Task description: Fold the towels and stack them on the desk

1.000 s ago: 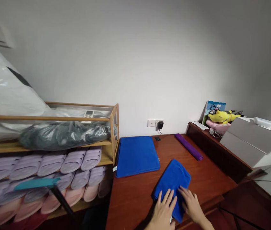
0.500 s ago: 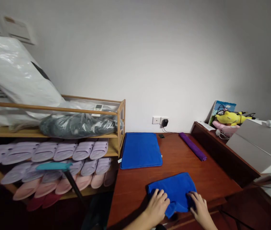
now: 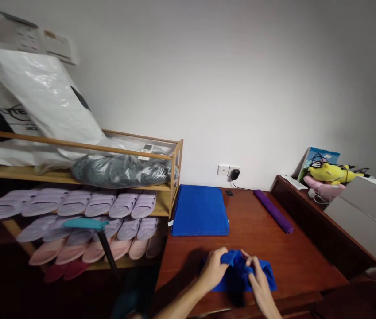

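Through the head camera I recorded a change in the soft blue folded fabric piece [image 3: 237, 266]: half a second earlier it was spread fairly flat under both hands, whereas now its middle was raised and bunched between them. In my judgement this moved the handling from pressing on the fabric to gripping and shaping it. The left hand [image 3: 213, 269] was curled, its fingers grasping the upper left part of the bunch. The right hand [image 3: 257, 277] had its thumb and fingers closed about a fold on the other side. The piece was at the near edge of the reddish-brown wooden desk [image 3: 304, 261]. I noted a crumpled, plush-looking surface, a dark hollow at the near side and a smoother flap reaching out beyond the right hand; its underside was hidden from me. The flat blue fabric mat [image 3: 201, 210] lay beyond it, near the shoe rack [image 3: 174, 177], and the purple rolled cloth [image 3: 273, 211] lay apart from it, farther right.
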Motion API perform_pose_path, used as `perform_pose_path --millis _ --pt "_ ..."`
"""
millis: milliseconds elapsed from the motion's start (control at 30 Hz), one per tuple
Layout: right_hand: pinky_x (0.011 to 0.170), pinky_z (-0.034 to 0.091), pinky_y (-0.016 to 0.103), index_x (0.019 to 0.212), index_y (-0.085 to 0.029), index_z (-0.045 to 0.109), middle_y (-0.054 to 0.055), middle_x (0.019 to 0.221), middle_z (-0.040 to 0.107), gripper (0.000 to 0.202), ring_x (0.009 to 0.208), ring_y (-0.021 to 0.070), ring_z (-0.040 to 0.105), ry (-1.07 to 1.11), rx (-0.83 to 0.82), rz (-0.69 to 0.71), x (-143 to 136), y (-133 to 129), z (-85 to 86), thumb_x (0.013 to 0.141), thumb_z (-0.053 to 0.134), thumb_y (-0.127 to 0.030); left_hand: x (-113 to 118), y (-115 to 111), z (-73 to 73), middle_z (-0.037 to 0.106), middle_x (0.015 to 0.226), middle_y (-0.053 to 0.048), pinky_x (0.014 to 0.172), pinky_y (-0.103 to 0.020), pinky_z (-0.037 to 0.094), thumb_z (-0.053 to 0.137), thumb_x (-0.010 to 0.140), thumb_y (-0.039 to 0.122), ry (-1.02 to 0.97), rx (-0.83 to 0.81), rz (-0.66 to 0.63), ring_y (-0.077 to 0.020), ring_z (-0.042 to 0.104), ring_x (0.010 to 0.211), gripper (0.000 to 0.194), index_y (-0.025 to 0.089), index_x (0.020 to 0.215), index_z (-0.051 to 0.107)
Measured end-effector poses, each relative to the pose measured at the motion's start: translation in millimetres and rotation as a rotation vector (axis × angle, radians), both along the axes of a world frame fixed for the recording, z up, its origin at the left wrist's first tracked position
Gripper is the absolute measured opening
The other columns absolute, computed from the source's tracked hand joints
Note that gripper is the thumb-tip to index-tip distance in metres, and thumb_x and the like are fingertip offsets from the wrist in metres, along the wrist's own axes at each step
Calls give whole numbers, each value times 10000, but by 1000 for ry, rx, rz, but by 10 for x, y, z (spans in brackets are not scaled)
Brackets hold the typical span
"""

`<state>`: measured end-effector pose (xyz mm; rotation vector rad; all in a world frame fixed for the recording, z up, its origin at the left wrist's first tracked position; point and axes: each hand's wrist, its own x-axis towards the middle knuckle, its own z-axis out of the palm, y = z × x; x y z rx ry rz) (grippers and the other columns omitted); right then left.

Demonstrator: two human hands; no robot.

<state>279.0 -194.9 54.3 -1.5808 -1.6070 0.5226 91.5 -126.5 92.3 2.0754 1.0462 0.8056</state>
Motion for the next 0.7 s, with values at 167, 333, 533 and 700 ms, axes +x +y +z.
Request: perform_pose_path --millis 167,333,533,700 --pt "897 460 336 1269 -197 434 82 1151 642 542 1041 222 604 32 -28 37 -542 423 114 735 483 -277 71 18 130 635 961 -36 836 -316 439 421 783 122 -44 46 121 -189 575 923 246 202 927 603" --pt "803 482 328 921 -170 634 90 907 710 310 878 242 640 118 -50 -143 -362 881 179 698 453 -290 -8 -282 -251 576 1169 -88 1051 -459 283 317 906 248 110 302 38 -254 469 1165 352 261 1179 540" --pt "703 498 328 910 -146 637 86 843 721 381 798 252 655 174 -106 -296 78 1094 96 683 469 -402 -95 -225 -797 285 1491 -115 1098 -562 185 511 802 568 348 215 -283 -319 229 1359 764 255 1430 210" --pt "698 517 297 1019 -112 606 82 879 730 529 803 228 674 158 -188 -286 462 908 -213 696 405 -479 -292 -114 -741 491 1319 -73 1065 -551 245 532 810 367 423 277 -329 -269 433 1212 703 319 1426 196"
